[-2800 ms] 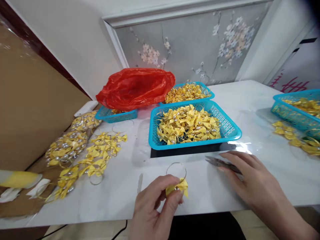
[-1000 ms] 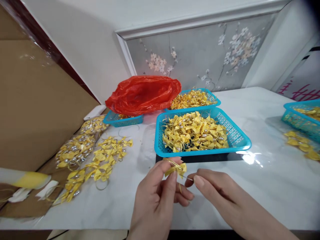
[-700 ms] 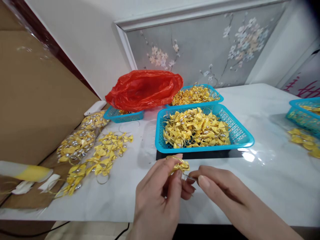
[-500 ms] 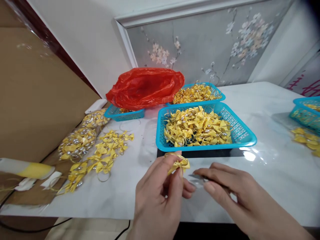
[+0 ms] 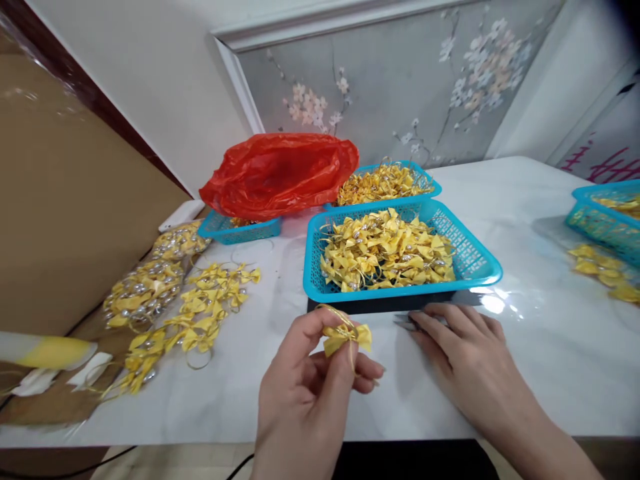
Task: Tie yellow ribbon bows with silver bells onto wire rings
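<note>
A yellow ribbon bow [image 5: 345, 339] with a looped gold cord is pinched between the thumb and fingers of my left hand [image 5: 313, 390], held up just in front of the middle basket. My right hand [image 5: 463, 353] rests low over the tabletop to the right, its fingers closed on small thread snips [image 5: 406, 323]. Only the pointed grey blades of the snips show; the palm hides the handle. Beyond both hands, a blue plastic basket [image 5: 403, 291] holds a heap of similar yellow bows [image 5: 387, 253] with pearl-like beads.
On the left lie loose bows [image 5: 207, 307] and clear bags of bows [image 5: 145, 283]. A red plastic bag [image 5: 280, 173] sits over another blue basket [image 5: 240, 233]. More blue baskets stand behind [image 5: 435, 190] and at the far right [image 5: 600, 227]. A yellow-and-white tube [image 5: 50, 351] lies at the left.
My right hand has moved away from the bow, slightly up and to the right, and turned palm down with the snips. The bow in my left hand has turned to show its front.
</note>
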Available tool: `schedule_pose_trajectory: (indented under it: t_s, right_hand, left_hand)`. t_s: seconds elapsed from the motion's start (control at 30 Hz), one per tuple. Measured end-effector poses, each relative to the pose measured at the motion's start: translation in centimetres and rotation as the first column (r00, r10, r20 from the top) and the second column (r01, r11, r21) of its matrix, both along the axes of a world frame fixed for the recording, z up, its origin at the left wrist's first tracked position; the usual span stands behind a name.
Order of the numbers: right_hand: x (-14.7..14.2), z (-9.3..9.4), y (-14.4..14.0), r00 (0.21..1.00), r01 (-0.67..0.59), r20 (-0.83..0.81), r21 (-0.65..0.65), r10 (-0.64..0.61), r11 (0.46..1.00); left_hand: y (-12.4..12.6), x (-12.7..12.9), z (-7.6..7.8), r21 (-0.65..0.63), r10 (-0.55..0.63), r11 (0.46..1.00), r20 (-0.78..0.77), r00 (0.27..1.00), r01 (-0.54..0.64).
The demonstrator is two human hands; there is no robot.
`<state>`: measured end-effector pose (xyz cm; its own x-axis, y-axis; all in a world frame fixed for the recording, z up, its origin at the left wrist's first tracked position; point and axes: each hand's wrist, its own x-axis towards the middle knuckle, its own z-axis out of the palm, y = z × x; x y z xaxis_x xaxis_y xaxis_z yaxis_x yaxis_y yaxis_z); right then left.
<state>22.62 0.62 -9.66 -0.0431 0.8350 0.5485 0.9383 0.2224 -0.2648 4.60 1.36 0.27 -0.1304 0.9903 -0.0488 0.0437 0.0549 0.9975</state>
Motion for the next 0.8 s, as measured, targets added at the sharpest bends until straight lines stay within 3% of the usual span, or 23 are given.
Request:
schedule_pose_trajectory:
  t_s: [0.07, 0.1, 0.13, 0.2, 0.27, 0.33, 0.4, 0.43, 0.47, 0.57, 0.6, 0.63, 0.7, 0.77, 0.8]
  right_hand:
    - [-1.1, 0.8, -0.7, 0.982, -0.086, -0.173, -0.031, 0.08, 0.996]
    - [-1.8, 1.2, -1.2, 0.929, -0.174, -0.343, -0.079, 0.137, 0.982]
    - [-2.7, 1.8, -1.6, 0.818, -0.303, -0.546, -0.145, 0.179, 0.942]
    - [-4.2, 2.9, -2.2, 0.478, -0.552, -0.874, -0.22, 0.089, 0.804]
    - [-5.0, 3.9, -2.6, 0.186, -0.747, -0.974, -0.225, -0.128, 0.625]
    - [-4.8, 4.7, -2.8, 0.061, -0.861, -0.958, -0.193, -0.282, 0.47]
    - [-4.0, 5.1, -2.9, 0.06, -0.905, -0.946, -0.186, -0.319, 0.382]
    - [-3.6, 5.2, -3.0, 0.082, -0.896, -0.95, -0.203, -0.302, 0.395]
    - [-3.4, 5.2, -3.0, 0.115, -0.865, -0.955, -0.232, -0.274, 0.446]
    - [-3.9, 4.9, -2.5, 0.193, -0.682, -0.969, -0.247, -0.156, 0.688]
    - [-4.5, 4.7, -2.3, 0.18, -0.663, -0.976, -0.212, -0.121, 0.718]
    - [-5.2, 4.5, -2.0, 0.14, -0.69, -0.984, -0.174, -0.106, 0.703]
    - [-6.3, 4.4, -1.7, 0.054, -0.801, -0.983, -0.148, -0.176, 0.58]
    - [-6.8, 4.5, -1.7, 0.068, -0.861, -0.958, -0.197, -0.279, 0.469]
    - [-6.6, 4.6, -1.9, 0.113, -0.856, -0.944, -0.251, -0.309, 0.453]
  left_hand:
    - [-0.1, 0.1, -0.2, 0.067, 0.01, 0.998, -0.052, 0.999, -0.007]
    - [-0.1, 0.1, -0.4, 0.105, 0.01, 0.994, -0.074, 0.997, -0.002]
    - [-0.1, 0.0, -0.5, 0.146, 0.005, 0.989, -0.093, 0.996, 0.008]
    - [-0.1, -0.3, -0.9, 0.222, -0.005, 0.974, -0.134, 0.991, 0.035]
    - [0.0, -0.8, -1.3, 0.277, 0.007, 0.96, -0.185, 0.983, 0.045]
    - [0.2, -1.2, -1.6, 0.303, 0.025, 0.952, -0.231, 0.973, 0.048]
    - [0.3, -1.4, -1.7, 0.291, 0.025, 0.955, -0.254, 0.967, 0.052]
    - [0.2, -1.4, -1.7, 0.269, 0.019, 0.962, -0.244, 0.97, 0.049]
    - [0.2, -1.3, -1.7, 0.238, 0.012, 0.971, -0.218, 0.976, 0.041]
    - [0.0, -0.7, -1.5, 0.125, 0.006, 0.992, -0.079, 0.997, 0.004]
    - [-0.1, -0.6, -1.4, 0.098, 0.002, 0.995, -0.037, 0.999, 0.001]
    - [-0.1, -0.6, -1.5, 0.08, 0.0, 0.997, -0.008, 1.0, 0.001]
    - [0.1, -0.8, -1.8, 0.08, -0.012, 0.997, 0.001, 1.0, 0.012]
    - [0.5, -1.4, -2.3, 0.13, -0.047, 0.99, -0.068, 0.997, 0.056]
    - [0.8, -1.7, -2.7, 0.17, -0.056, 0.983, -0.125, 0.991, 0.076]
